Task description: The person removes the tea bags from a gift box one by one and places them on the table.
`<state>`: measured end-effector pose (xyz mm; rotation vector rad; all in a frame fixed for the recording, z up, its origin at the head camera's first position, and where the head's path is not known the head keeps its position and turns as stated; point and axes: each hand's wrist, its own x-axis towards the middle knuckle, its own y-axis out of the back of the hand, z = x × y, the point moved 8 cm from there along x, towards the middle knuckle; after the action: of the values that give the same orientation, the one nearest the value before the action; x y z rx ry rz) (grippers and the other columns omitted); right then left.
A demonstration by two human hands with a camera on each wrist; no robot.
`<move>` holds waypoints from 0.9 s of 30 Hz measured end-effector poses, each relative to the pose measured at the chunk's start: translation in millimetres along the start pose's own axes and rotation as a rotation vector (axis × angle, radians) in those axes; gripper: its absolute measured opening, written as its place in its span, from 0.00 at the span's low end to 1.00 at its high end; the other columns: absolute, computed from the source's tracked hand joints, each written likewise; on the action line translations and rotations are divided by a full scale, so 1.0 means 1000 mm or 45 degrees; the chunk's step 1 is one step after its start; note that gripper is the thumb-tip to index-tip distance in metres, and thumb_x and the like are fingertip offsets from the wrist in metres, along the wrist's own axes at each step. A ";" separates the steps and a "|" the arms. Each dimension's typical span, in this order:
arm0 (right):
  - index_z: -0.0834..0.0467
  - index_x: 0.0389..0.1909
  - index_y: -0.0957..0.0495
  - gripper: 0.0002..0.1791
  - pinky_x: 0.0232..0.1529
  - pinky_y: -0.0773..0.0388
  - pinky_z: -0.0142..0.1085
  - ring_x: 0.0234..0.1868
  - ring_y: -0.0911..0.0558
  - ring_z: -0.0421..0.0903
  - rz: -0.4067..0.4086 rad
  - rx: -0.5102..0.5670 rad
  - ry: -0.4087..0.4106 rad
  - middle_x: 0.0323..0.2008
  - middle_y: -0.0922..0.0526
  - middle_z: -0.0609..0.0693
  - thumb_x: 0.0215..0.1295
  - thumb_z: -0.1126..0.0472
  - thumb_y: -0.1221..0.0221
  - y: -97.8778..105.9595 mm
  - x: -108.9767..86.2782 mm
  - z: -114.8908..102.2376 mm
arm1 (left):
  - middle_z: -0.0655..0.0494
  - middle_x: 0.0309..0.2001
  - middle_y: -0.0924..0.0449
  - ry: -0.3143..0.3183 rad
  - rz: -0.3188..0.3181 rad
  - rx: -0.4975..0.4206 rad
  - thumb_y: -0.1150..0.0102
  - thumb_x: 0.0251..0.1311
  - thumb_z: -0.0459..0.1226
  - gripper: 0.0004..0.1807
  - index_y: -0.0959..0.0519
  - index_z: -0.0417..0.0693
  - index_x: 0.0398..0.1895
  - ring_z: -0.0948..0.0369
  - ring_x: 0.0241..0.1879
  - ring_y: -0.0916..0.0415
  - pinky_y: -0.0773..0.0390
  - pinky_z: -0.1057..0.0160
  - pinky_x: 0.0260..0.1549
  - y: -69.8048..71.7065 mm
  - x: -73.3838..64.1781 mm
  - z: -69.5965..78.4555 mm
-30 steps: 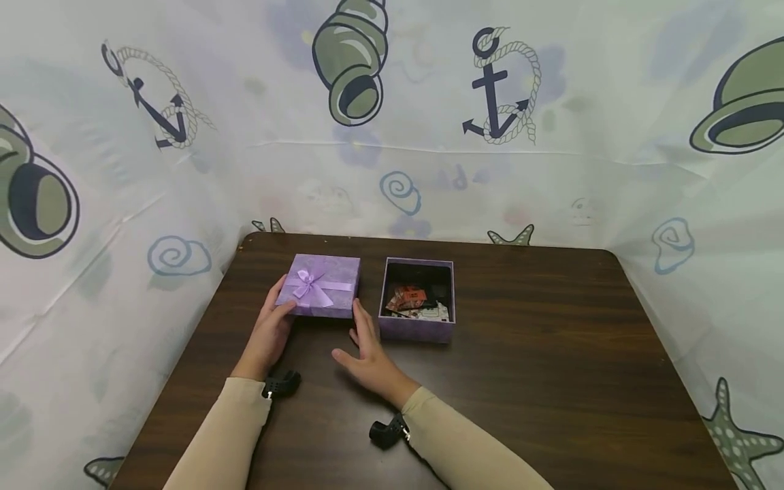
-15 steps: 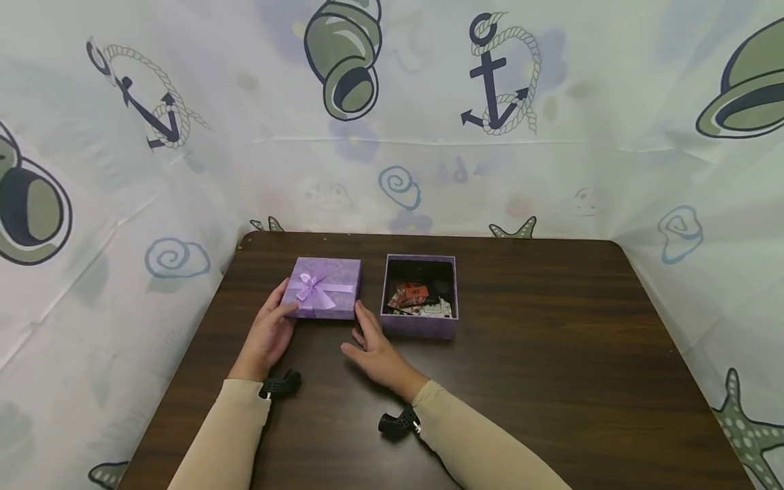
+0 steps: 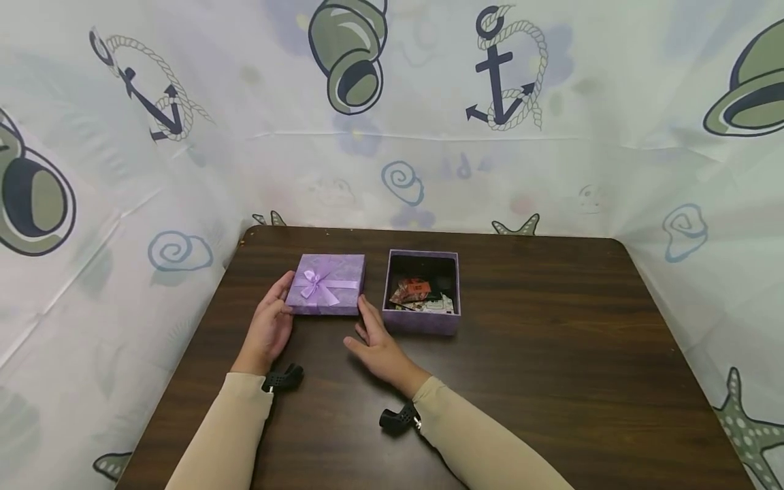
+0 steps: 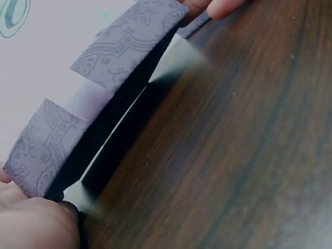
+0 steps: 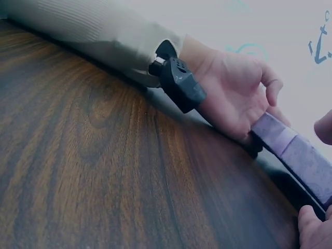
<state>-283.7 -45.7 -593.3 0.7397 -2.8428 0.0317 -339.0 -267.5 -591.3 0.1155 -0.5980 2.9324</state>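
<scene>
A purple gift box lid with a lilac ribbon and bow is at the left back of the table. My left hand grips its left end, thumb near the front corner. My right hand touches its right front corner with fairly straight fingers, the thumb held apart. In the left wrist view, a dark gap shows under the front side of the lid. Right of the lid stands the uncovered purple box, dark inside. It holds an orange-red packet and white printed packets.
The dark wood table reaches to a white cloth backdrop printed with anchors and shells. A narrow strip of table separates the lid from the box. Black wrist cameras, such as the right one, hang under both wrists.
The lid has turned slightly, and its front edge now lies level across the head view. Its left end has shifted right along with my left hand. My right hand stays at its corner.
</scene>
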 end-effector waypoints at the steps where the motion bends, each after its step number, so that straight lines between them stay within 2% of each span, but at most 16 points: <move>1: 0.62 0.90 0.63 0.50 0.85 0.43 0.51 0.90 0.58 0.54 0.000 0.000 -0.008 0.90 0.65 0.59 0.80 0.68 0.41 0.000 0.000 0.000 | 0.44 0.91 0.67 0.000 0.007 0.015 0.74 0.65 0.17 0.44 0.59 0.34 0.89 0.54 0.90 0.70 0.56 0.64 0.86 0.000 0.000 0.000; 6: 0.61 0.90 0.62 0.48 0.85 0.42 0.51 0.91 0.58 0.52 0.019 0.014 -0.039 0.90 0.65 0.58 0.82 0.67 0.42 0.002 -0.002 0.000 | 0.40 0.91 0.63 -0.003 0.031 0.059 0.73 0.70 0.19 0.41 0.55 0.32 0.88 0.53 0.90 0.67 0.58 0.61 0.87 0.001 -0.001 -0.001; 12: 0.62 0.90 0.60 0.47 0.85 0.44 0.54 0.91 0.59 0.53 0.015 0.021 -0.041 0.90 0.67 0.58 0.82 0.68 0.42 0.003 -0.002 0.000 | 0.34 0.89 0.61 -0.004 0.036 -0.012 0.75 0.79 0.23 0.34 0.53 0.30 0.87 0.50 0.91 0.66 0.68 0.54 0.88 0.004 0.003 -0.002; 18: 0.63 0.89 0.54 0.45 0.85 0.44 0.57 0.91 0.59 0.56 -0.015 0.020 0.004 0.91 0.66 0.58 0.80 0.71 0.42 0.001 -0.002 -0.001 | 0.33 0.89 0.61 0.004 0.041 -0.065 0.77 0.82 0.25 0.32 0.55 0.28 0.87 0.49 0.91 0.66 0.67 0.55 0.88 0.009 0.006 -0.003; 22: 0.63 0.89 0.51 0.43 0.86 0.46 0.57 0.91 0.63 0.55 -0.029 0.029 0.024 0.91 0.65 0.56 0.79 0.72 0.42 0.001 -0.002 -0.001 | 0.32 0.89 0.61 -0.012 0.034 -0.114 0.78 0.85 0.27 0.31 0.56 0.27 0.87 0.48 0.91 0.66 0.67 0.55 0.88 0.011 0.007 -0.002; 25: 0.61 0.89 0.50 0.43 0.87 0.49 0.53 0.91 0.67 0.51 -0.047 0.011 0.024 0.91 0.64 0.52 0.80 0.70 0.41 0.000 -0.002 -0.001 | 0.33 0.89 0.59 -0.025 0.029 -0.121 0.77 0.86 0.28 0.31 0.56 0.27 0.86 0.47 0.90 0.66 0.67 0.55 0.88 0.010 0.006 0.001; 27: 0.59 0.89 0.49 0.43 0.88 0.51 0.52 0.91 0.68 0.49 -0.068 -0.036 0.035 0.91 0.64 0.50 0.80 0.68 0.40 -0.001 -0.002 -0.001 | 0.37 0.88 0.52 -0.034 0.034 -0.112 0.76 0.86 0.28 0.30 0.55 0.27 0.86 0.46 0.90 0.65 0.66 0.54 0.88 0.010 0.006 0.002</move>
<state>-281.1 -45.2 -592.7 0.8021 -2.7905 -0.0063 -346.5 -276.8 -592.5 0.1381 -0.7366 2.9291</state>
